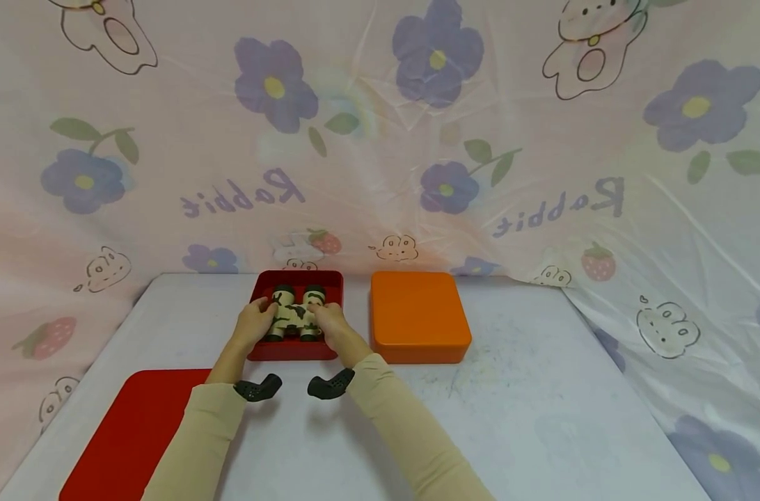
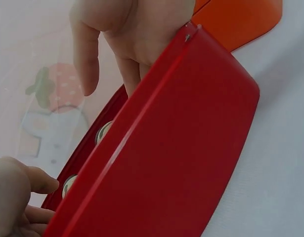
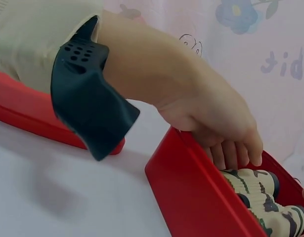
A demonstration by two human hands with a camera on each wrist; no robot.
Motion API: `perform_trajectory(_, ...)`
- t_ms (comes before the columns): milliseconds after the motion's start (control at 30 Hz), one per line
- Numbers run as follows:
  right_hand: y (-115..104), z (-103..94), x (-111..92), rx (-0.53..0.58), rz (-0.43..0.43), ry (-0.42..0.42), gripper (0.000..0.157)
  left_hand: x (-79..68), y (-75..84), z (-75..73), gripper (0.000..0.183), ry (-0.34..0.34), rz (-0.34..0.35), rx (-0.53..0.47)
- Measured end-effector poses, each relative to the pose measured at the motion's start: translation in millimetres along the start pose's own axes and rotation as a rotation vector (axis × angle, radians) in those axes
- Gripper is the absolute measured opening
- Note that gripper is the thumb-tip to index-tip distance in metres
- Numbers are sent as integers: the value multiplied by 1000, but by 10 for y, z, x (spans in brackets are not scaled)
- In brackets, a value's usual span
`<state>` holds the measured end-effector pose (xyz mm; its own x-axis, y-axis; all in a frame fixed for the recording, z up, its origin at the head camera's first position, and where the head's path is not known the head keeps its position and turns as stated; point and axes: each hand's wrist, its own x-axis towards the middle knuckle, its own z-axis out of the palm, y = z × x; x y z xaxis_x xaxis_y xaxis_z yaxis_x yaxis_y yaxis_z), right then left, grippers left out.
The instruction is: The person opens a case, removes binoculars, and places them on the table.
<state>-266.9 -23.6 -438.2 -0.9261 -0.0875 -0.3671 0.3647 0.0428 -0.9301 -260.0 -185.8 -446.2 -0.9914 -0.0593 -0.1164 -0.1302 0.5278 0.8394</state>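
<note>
Camouflage-patterned binoculars [image 1: 294,316] with dark ends lie inside an uncovered red box [image 1: 292,353] near the far side of the table. On their left side is my left hand [image 1: 255,325], its thumb close to one barrel and its other fingers down inside the box. My right hand [image 1: 336,327] reaches in over the right wall. Its fingers [image 3: 231,154] hang loosely beside the binoculars in the right wrist view. In the left wrist view, the right thumb stands off from the barrels, and the box wall hides most of the binoculars.
An orange box [image 1: 417,309] stands to the right of the red one. A flat red lid [image 1: 136,431] lies at the front left, partly behind my left sleeve. Dark wrist mounts [image 1: 261,388] stick out below my wrists. A patterned curtain [image 1: 355,160] hangs behind the white table [image 1: 543,390].
</note>
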Motion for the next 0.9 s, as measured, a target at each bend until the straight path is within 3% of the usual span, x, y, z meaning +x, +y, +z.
perform_trajectory(200, 15, 0, 5, -31, 0, 2, 56, -12, 9, 1, 59, -27, -2, 0)
perform_trajectory(900, -6, -4, -32, -48, -5, -15, 53, -24, 17, 14, 56, -16, 13, -3)
